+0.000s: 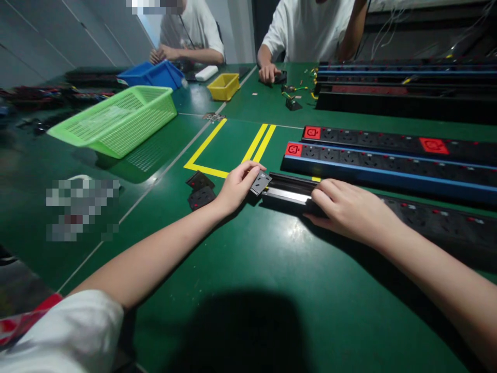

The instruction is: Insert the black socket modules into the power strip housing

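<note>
My left hand (237, 187) is closed on a black socket module (261, 181), held at the open end of a long black power strip housing (287, 196). Whether the module touches the housing I cannot tell. My right hand (345, 207) grips that housing, thumb on the near side and fingers over the top. To the right of this hand, socket modules (417, 213) sit in the same strip. Two loose socket modules (201, 198) lie on the green table just left of my left hand, one partly over the other.
Behind my right hand lie power strips with red outlets (294, 150). A green basket (112, 140), blue bin (135, 76) and yellow bin (224, 87) stand at the back left. More strips (407, 101) lie at the far right. Two people sit opposite, hands on the far side.
</note>
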`<state>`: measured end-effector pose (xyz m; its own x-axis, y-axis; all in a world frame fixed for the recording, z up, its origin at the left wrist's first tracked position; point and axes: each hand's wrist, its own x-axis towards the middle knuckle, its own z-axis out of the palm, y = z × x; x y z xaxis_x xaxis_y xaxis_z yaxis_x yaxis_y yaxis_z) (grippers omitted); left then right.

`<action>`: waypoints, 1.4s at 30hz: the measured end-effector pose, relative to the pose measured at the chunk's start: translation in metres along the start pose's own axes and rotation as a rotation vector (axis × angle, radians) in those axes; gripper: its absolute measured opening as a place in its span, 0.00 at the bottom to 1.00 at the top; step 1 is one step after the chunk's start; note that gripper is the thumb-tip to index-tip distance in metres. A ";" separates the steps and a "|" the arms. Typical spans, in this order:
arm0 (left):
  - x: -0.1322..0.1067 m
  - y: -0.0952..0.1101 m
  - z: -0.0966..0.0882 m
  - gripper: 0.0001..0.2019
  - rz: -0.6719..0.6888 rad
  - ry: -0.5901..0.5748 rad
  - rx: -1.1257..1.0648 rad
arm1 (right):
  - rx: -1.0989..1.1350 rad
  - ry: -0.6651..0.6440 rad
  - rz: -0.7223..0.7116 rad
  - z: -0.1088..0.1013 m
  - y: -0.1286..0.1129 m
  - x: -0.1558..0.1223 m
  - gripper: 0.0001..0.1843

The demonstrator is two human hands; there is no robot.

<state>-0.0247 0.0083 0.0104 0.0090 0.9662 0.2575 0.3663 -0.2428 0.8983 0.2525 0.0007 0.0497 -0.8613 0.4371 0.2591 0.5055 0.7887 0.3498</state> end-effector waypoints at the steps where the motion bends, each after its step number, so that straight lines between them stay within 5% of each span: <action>1: -0.001 0.000 0.001 0.15 -0.003 -0.023 0.013 | -0.001 0.001 0.000 0.000 0.000 0.000 0.12; 17: 0.003 -0.008 0.004 0.17 -0.079 -0.011 -0.044 | 0.026 -0.027 0.014 0.000 -0.001 0.000 0.11; 31: -0.011 0.001 0.012 0.18 -0.125 -0.057 0.232 | 0.005 -0.003 0.009 -0.001 -0.001 0.000 0.11; 42: -0.009 0.006 0.012 0.18 -0.095 -0.101 0.036 | 0.035 -0.031 0.021 -0.003 -0.001 0.000 0.11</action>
<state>-0.0114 -0.0007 0.0092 0.0662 0.9888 0.1334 0.4032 -0.1488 0.9029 0.2524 -0.0010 0.0521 -0.8518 0.4667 0.2380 0.5221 0.7937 0.3123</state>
